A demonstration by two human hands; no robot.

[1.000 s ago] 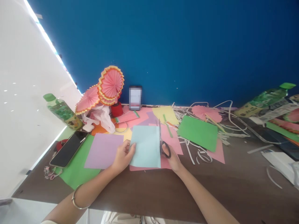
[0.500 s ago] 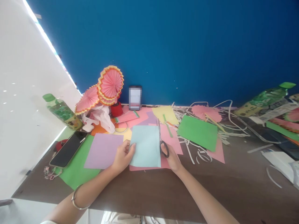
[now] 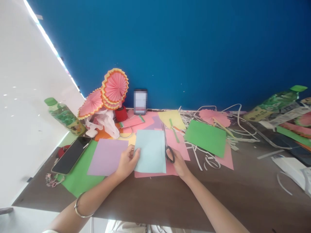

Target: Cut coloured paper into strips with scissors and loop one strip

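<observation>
My left hand point(image 3: 128, 161) pinches the left edge of a light blue sheet of paper point(image 3: 150, 152), thumb on top. My right hand point(image 3: 178, 164) is closed around the black handles of a pair of scissors point(image 3: 170, 154). The blades point away from me along the right edge of the blue sheet; whether they are parted I cannot tell. Under the blue sheet lies pink paper point(image 3: 155, 175), mostly covered. A purple sheet point(image 3: 107, 157) rests left of my left hand, partly over a green sheet point(image 3: 80, 181).
A phone point(image 3: 71, 154) and a bottle point(image 3: 64, 116) stand at left, near pleated paper fans point(image 3: 115, 84) and a propped phone point(image 3: 140, 102). White paper strips point(image 3: 187, 118), a green sheet point(image 3: 206, 137) and another bottle point(image 3: 273, 103) are to the right.
The blue sheet has shifted very slightly to the left and away from me. My right hand and the scissors have moved a little left with it.
</observation>
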